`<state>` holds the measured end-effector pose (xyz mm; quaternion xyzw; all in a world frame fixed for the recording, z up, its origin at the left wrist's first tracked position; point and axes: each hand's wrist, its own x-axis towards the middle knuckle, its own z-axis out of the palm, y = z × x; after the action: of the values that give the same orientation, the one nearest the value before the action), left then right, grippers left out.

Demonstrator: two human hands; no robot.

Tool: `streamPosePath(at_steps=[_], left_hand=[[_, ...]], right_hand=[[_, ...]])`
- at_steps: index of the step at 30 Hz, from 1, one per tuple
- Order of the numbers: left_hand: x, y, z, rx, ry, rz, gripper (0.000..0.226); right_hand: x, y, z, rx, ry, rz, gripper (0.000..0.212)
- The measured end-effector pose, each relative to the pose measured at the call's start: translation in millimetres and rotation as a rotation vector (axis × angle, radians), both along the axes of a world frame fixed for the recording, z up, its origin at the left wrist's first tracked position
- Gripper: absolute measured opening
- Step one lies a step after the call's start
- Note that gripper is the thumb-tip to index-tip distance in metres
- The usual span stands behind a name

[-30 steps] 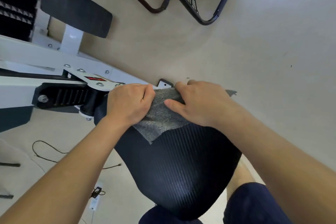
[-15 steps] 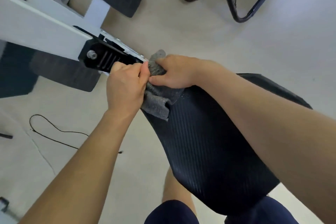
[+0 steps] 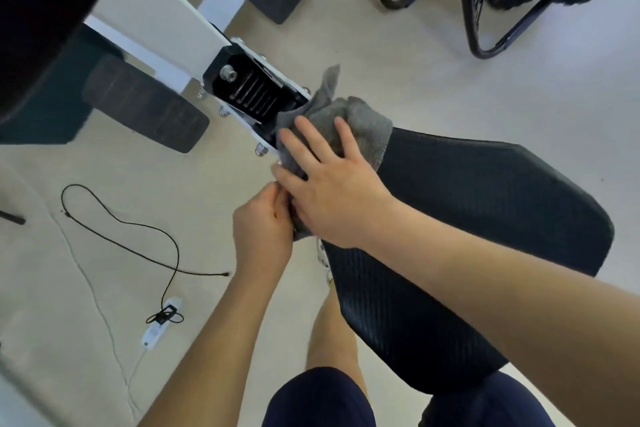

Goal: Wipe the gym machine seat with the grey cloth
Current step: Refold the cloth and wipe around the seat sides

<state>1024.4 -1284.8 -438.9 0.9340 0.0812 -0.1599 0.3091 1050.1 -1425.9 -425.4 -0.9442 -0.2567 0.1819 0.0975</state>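
- The right hand (image 3: 332,191), fingers spread, lies flat on the grey cloth (image 3: 360,128) at centre frame, pressing it onto the narrow front end of the gym machine seat (image 3: 485,218).
- The left hand (image 3: 263,229), just below and left of it, is pinched shut on the cloth's lower edge at the seat's side.
- Half a second earlier both hands gripped the bunched cloth at the seat's tip; now the right palm has opened over it and the cloth is spread wider, which suggests a wiping stroke is ready to begin.
- The seat's dark ribbed surface runs to the lower right, most of it apparently not yet covered.
- The machine's black bracket (image 3: 249,90) and white frame (image 3: 156,10) reach into the upper left.
- A black cable (image 3: 138,229) lies on the floor (image 3: 415,62), lower left.
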Motion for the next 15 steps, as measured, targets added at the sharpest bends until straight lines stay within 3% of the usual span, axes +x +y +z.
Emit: streamPosePath(at_steps=[3, 5, 7, 11, 15], left_hand=[[-61, -5, 10, 0.061, 0.345, -0.088, 0.01], [-80, -9, 17, 0.089, 0.516, -0.018, 0.015], [-71, -6, 18, -0.033, 0.48, 0.173, 0.011], [-17, -24, 19, -0.714, 0.416, 0.722, 0.032], [-19, -53, 17, -0.726, 0.349, 0.714, 0.04]], right_hand=[[-49, 8, 4, -0.019, 0.083, 0.255, 0.043], [-64, 2, 9, 0.024, 0.124, 0.241, 0.043], [-54, -8, 9, 0.096, 0.072, 0.14, 0.054], [-16, -17, 3, 0.02, -0.026, -0.007, 0.077], [-35, -8, -3, -0.065, -0.077, -0.038, 0.073]])
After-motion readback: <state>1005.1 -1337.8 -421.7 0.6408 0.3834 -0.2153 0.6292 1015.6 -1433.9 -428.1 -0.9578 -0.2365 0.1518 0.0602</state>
